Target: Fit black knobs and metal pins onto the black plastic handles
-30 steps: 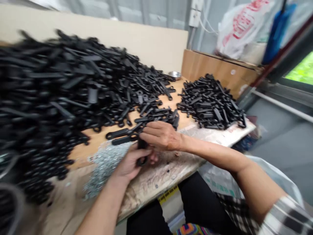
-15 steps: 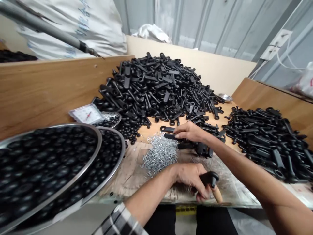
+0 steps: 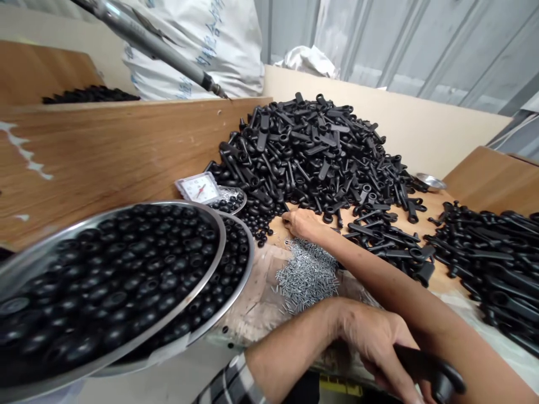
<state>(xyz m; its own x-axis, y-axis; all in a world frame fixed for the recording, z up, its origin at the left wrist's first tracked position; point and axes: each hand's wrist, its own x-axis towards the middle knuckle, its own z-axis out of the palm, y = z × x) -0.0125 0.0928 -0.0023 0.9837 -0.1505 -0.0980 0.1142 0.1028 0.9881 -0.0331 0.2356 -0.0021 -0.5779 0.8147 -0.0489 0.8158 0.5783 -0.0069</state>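
Observation:
My left hand (image 3: 374, 342) is at the bottom of the view, closed around a black plastic handle (image 3: 425, 367) near the bench's front edge. My right hand (image 3: 301, 221) reaches across to the foot of a big heap of black handles (image 3: 311, 151). Its fingers are curled down among small black rings (image 3: 259, 219), and I cannot make out what they pinch. A patch of small silver pins (image 3: 307, 275) lies between my two hands.
Two stacked metal bowls (image 3: 236, 280) full of black round caps stand at the left. A small clock (image 3: 197, 187) sits behind them. A second heap of handles (image 3: 497, 258) lies at the right, a small metal dish (image 3: 429, 181) at the back. A wooden board (image 3: 105, 151) walls the left.
My view has swung left and closer. My right hand moved from the loose handles to the small rings. My left hand, still holding the handle, sits lower and further right in view.

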